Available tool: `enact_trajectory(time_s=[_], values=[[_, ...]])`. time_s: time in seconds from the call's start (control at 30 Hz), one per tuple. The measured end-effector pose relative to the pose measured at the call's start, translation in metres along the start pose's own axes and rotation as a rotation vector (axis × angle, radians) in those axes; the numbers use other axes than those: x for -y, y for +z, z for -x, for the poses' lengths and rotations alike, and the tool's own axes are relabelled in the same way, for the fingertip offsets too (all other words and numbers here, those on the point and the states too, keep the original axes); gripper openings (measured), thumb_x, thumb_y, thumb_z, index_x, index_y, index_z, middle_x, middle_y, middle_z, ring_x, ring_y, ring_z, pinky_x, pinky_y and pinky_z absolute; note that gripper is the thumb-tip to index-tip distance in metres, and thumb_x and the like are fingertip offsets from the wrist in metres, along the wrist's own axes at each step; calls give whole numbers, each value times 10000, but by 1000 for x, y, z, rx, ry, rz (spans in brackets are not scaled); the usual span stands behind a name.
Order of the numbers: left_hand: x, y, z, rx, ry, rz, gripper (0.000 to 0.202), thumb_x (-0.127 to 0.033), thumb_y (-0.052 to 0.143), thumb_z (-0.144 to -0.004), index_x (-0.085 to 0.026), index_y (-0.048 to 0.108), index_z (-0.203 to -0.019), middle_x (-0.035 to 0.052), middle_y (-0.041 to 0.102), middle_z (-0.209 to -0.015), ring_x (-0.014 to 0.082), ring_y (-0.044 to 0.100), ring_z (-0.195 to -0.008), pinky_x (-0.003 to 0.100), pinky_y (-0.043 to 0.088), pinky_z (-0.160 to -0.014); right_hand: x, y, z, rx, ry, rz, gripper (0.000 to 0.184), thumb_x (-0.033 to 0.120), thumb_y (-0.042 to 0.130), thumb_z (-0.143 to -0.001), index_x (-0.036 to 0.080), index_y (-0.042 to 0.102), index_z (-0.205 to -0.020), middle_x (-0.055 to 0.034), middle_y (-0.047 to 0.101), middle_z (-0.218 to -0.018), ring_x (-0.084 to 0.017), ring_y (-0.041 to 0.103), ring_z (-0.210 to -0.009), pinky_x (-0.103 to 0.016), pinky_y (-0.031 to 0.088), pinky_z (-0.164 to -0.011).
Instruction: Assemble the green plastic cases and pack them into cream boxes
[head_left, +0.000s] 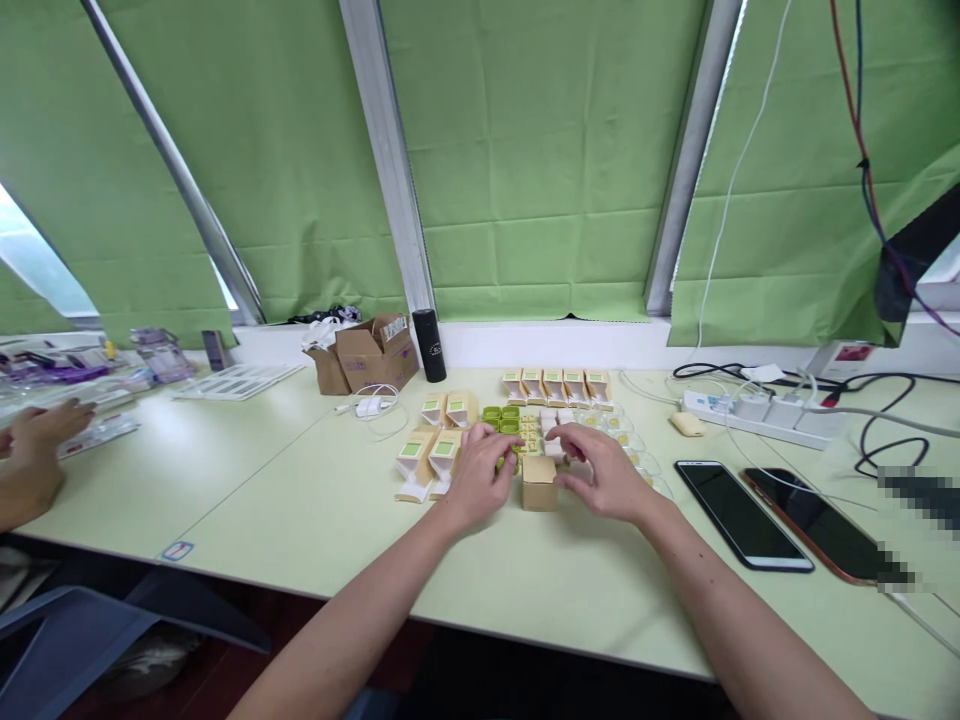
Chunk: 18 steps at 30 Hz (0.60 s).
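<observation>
The work looked partway along, to judge by how things lay on the pale green worktop [285, 480]. A small, plain brown cardboard cube box [540, 485] stood upright near its front edge, between the two hands, its top seemingly closed; whether anything lay inside could not be seen. The right hand [604, 472], at three o'clock of the cube box, held thumb and forefinger wide apart, the thumb touching or just beside the box's side. The left hand [480, 475], between nine and ten o'clock, had its fingers curled close together near the green pieces, and whether they pinched anything could not be told. Beyond it stood four tan cartons with white-and-green panels [414, 452], in two pairs, and at twelve o'clock a row of five similar tan cartons [553, 385]; all nine appeared shaped, though their contents were hidden. Plenty seemed left to deal with, since loose groups lay outside any carton: glossy green squarish pieces [510, 412] at eleven o'clock, small pale-yellow pieces [529, 424] at twelve, whitish blocky pieces [553, 448] just past twelve, and clear rounded pieces with yellow centres [615, 423] at two, too small to count surely.
</observation>
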<state>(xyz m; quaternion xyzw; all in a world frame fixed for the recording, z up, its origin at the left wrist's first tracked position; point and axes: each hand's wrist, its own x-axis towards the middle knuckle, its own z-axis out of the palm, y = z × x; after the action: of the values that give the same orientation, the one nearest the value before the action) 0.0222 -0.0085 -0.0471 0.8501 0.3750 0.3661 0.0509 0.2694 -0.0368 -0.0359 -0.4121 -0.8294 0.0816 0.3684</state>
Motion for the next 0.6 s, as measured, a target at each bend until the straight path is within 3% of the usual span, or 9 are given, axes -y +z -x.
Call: enact_trajectory(time_s=[0.1, 0.2, 0.43, 0.53, 0.6], values=[[3, 1, -1, 49, -5, -25, 284, -180, 533, -987, -225, 763, -1149, 74, 759, -934, 309, 533, -1071, 477, 410, -928, 3, -4, -1, 78, 19, 14, 620, 204, 702, -797, 230, 519, -1388, -74, 644, -1122, -256, 602, -951, -395, 465, -847], [6, 2, -1, 55, 9, -36, 284, -120, 557, -937, -228, 781, -1072, 65, 758, -904, 306, 535, -1055, 478, 408, -926, 5, -3, -1, 126, 32, 18, 674, 158, 681, -785, 246, 487, -1425, -102, 621, -1249, -280, 602, -1033, -425, 479, -895], [4, -1, 0, 29, 49, 18, 209, -72, 558, -880, -218, 686, -802, 42, 710, -793, 281, 522, -981, 458, 419, -925, -3, 0, 0, 51, 12, 99, 658, 70, 576, -766, 248, 487, -1393, -99, 624, -1240, -285, 621, -1010, -445, 483, -917], [3, -1, -1, 48, 14, 11, 213, -87, 538, -919, -223, 701, -892, 49, 720, -868, 287, 515, -1036, 466, 428, -958, 0, 1, 1, 47, -7, 90, 553, 220, 644, -871, 244, 492, -1402, -104, 621, -1217, -302, 612, -1023, -450, 486, -897], [4, 2, -1, 83, -10, 10, 292, -90, 498, -957, -238, 718, -1080, 64, 728, -1063, 296, 498, -1132, 483, 429, -1011, 6, 4, 1, 46, -30, 89, 583, 320, 695, -892, 243, 483, -1429, -110, 608, -1231, -314, 602, -1050, -461, 485, -906]])
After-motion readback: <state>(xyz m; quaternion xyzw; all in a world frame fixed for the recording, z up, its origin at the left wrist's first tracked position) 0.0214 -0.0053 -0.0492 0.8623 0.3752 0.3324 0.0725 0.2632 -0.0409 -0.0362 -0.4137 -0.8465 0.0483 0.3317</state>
